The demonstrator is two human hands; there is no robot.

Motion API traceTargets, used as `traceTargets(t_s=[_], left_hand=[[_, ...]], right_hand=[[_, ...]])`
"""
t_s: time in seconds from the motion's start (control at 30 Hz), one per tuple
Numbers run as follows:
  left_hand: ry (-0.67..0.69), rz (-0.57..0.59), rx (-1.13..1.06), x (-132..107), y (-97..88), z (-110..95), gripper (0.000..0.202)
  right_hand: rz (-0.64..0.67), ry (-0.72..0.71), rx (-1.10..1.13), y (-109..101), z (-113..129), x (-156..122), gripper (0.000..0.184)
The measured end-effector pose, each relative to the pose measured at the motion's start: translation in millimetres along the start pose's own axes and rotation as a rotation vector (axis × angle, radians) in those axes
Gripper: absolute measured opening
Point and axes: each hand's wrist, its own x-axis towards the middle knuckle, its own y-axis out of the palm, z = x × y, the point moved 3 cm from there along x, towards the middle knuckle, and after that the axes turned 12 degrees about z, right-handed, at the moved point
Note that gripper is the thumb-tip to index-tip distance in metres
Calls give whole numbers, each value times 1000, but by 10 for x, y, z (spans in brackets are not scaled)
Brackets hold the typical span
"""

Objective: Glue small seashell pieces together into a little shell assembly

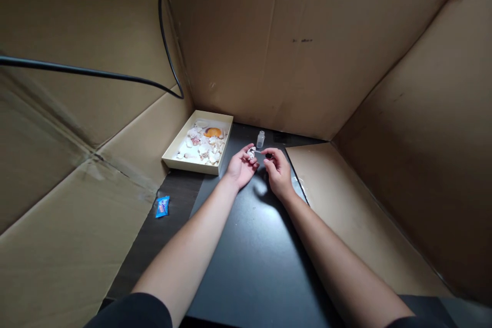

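Note:
My left hand (240,168) is turned palm up, its fingers curled round a small white shell with dark spots (251,152). My right hand (279,171) comes from the other side, fingers pinched on a thin pale stick (258,152). The stick's far end meets the shell or lies right against it; its held end is hidden by my fingers. Just beyond both hands, a small translucent bottle (260,140) stands upright without a cap.
A cream tray (192,165) of assorted shells, with an orange one (212,132) among them, sits at the back left. Nearer lies a blue packet (162,206). Cardboard walls (307,61) enclose the dark table (246,266). A black cable (115,77) hangs at upper left.

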Motion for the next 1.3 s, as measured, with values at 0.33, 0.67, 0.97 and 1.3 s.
traceTargets(t_s=[0.33,0.67,0.97,1.3], left_hand=[[211,-174,-130,117,37,63,50],[204,-82,-127,216,18,0,52],[172,-81,-142,216,39,0,52],[151,-103,-155,213,60,-2,49]], right_hand=[[-236,159,229,292,-75,204,13],[-428,207,164,237,-107,322,15],[-415,226,166,229,-119,346,18],[-434,226,250,218,-152,357,16]])
